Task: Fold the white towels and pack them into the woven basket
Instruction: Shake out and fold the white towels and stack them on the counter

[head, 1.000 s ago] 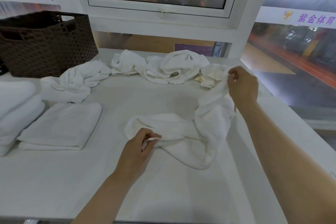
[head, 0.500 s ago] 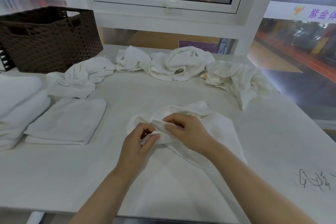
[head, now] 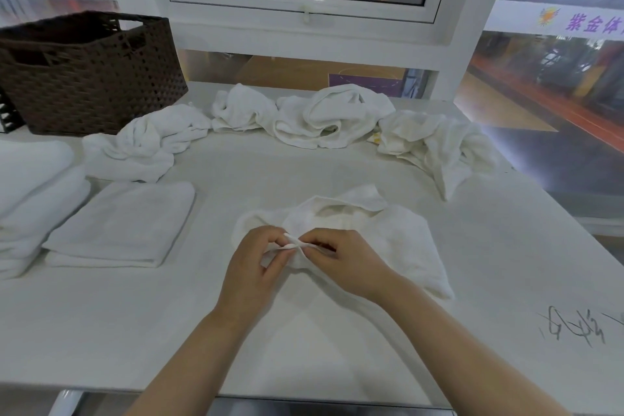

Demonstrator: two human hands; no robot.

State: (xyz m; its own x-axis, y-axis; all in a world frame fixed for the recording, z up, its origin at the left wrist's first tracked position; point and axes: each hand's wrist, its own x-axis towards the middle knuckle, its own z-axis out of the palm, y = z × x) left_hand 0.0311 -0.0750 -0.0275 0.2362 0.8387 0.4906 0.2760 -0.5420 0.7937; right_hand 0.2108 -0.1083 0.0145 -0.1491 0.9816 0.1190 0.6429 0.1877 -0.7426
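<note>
A crumpled white towel [head: 381,233] lies in the middle of the white table [head: 304,341]. My left hand [head: 253,267] and my right hand [head: 347,263] meet at its near edge, and both pinch the same bit of cloth between thumb and fingers. A dark brown woven basket [head: 94,74] stands at the back left; its inside is hidden. A folded towel [head: 125,226] lies left of my hands, with a stack of folded towels [head: 30,199] at the left edge. Several crumpled towels [head: 324,115] lie in a row along the back.
Another crumpled towel [head: 439,149] hangs near the table's right edge. Pen scribbles [head: 570,328] mark the table at the front right. A window and a white wall rise behind the table. The table's front edge is just below my forearms.
My right hand let go of the towel it held up at the right and came down to the centre, where it now pinches the same edge as my left hand. The camera tilted slightly.
</note>
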